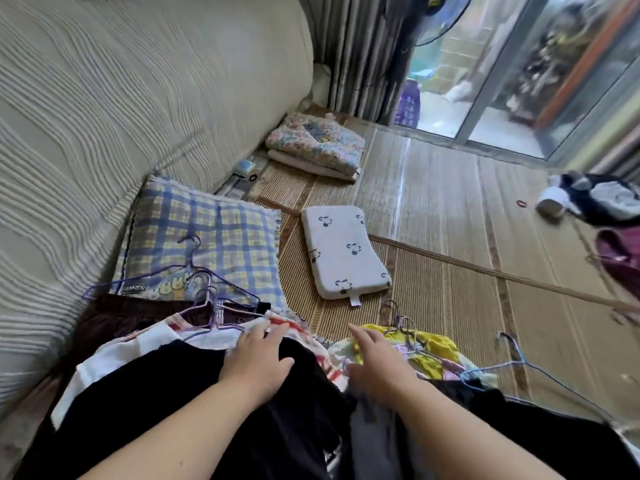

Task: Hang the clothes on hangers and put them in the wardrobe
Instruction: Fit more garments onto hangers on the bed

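The left hand (258,362) lies flat on a black garment (166,396), fingers straight and slightly spread, gripping nothing. The right hand (374,355) reaches forward beside it with fingers extended over a yellow flowered garment (433,344). It is blurred, so I cannot tell whether it touches the cloth, but it holds nothing.

Under the black garment lies a white garment (114,358) with red print, and behind that a brown one (110,313). A bunch of purple wire hangers (207,299) rests loose on top of this heap, partly on a plaid pillow (207,233). Another thin hanger (403,325) lies on the yellow garment, its hook pointing away, and may already be threaded into it. A blue hanger (512,362) lies bare on the woven mat (450,220), just right of the pile.

Further out, more clothes wait in a dark heap (595,199) near the glass door (502,98), with a maroon piece (620,251) beside it.

By my judgement the task is at an early stage. Most garments lie unhung on the floor and hangers sit unused. No wardrobe is in view, so nothing shows as put away. What is left is fitting each piece onto a hanger, then carrying them all to the wardrobe.
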`<state>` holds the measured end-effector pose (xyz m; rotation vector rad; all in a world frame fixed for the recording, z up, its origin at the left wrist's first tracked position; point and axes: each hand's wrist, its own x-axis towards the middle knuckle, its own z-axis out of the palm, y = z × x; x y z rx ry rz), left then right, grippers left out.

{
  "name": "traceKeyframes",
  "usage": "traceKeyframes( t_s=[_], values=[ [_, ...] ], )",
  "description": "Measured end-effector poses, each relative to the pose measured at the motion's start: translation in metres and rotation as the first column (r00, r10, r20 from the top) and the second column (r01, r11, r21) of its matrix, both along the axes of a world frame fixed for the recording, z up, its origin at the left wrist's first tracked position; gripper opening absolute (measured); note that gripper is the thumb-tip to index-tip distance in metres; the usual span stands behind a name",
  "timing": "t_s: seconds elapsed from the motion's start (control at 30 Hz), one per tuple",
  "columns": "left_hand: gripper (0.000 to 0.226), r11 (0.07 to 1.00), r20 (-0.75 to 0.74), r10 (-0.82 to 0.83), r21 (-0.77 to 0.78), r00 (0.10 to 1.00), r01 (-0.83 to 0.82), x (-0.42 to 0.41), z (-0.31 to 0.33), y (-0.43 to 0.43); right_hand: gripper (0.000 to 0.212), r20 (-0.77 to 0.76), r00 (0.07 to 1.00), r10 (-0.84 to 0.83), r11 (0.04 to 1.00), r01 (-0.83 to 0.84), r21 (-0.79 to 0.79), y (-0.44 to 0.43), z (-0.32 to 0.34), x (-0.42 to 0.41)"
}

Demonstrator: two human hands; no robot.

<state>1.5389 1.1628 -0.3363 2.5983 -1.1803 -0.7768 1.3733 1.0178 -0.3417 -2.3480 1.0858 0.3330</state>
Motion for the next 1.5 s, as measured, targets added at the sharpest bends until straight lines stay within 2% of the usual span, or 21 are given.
traceKeyframes(
  t_s=[0.13,0.27,0.4,0.53,0.6,0.8,0.93,1.07,1.17,1.3,1.5],
  values=[
    [0.062,0.964,-0.009,-0.256,-0.069,0.967,0.255,-0.107,0.028,-0.035,0.074,-0.054,0.993,-0.11,0.992,0.106,-0.075,0.004,0.042,-0.115],
    [0.065,0.864,0.009,-0.493,-0.108,0.87,0.491,-0.226,0.06,-0.067,0.072,-0.082,0.958,-0.276,0.959,0.268,-0.094,0.017,0.075,-0.242],
    [0.063,0.794,0.046,-0.579,-0.196,0.814,0.575,-0.351,0.092,-0.08,0.068,-0.047,0.922,-0.385,0.915,0.375,-0.146,0.037,0.105,-0.381],
    [0.061,0.731,0.061,-0.655,-0.198,0.753,0.653,-0.485,0.113,-0.072,0.065,0.021,0.879,-0.477,0.87,0.475,-0.131,0.063,0.126,-0.524],
    [0.062,0.71,0.057,-0.676,-0.219,0.735,0.67,-0.536,0.118,-0.063,0.065,0.015,0.865,-0.501,0.857,0.499,-0.126,0.074,0.135,-0.577],
    [0.063,0.564,0.064,-0.798,-0.276,0.6,0.779,-0.695,0.148,-0.061,0.061,-0.037,0.787,-0.616,0.784,0.608,-0.128,0.104,0.184,-0.753],
    [0.06,0.525,0.035,-0.83,-0.292,0.557,0.8,-0.761,0.155,-0.083,0.059,-0.01,0.73,-0.683,0.721,0.672,-0.169,0.103,0.196,-0.817],
    [0.058,0.484,0.02,-0.863,-0.26,0.506,0.836,-0.813,0.139,-0.106,0.06,0.014,0.673,-0.739,0.666,0.735,-0.126,0.086,0.181,-0.86],
    [0.059,0.483,-0.002,-0.867,-0.249,0.498,0.84,-0.841,0.115,-0.133,0.06,-0.007,0.663,-0.748,0.661,0.745,-0.089,0.059,0.161,-0.887],
    [0.059,0.53,-0.052,-0.846,-0.197,0.531,0.825,-0.871,0.085,-0.187,0.057,-0.008,0.672,-0.74,0.672,0.739,-0.037,-0.002,0.137,-0.921],
    [0.055,0.618,-0.082,-0.786,-0.101,0.612,0.78,-0.894,0.05,-0.28,0.056,-0.059,0.748,-0.661,0.748,0.663,0.026,-0.121,0.103,-0.952]
  ],
)
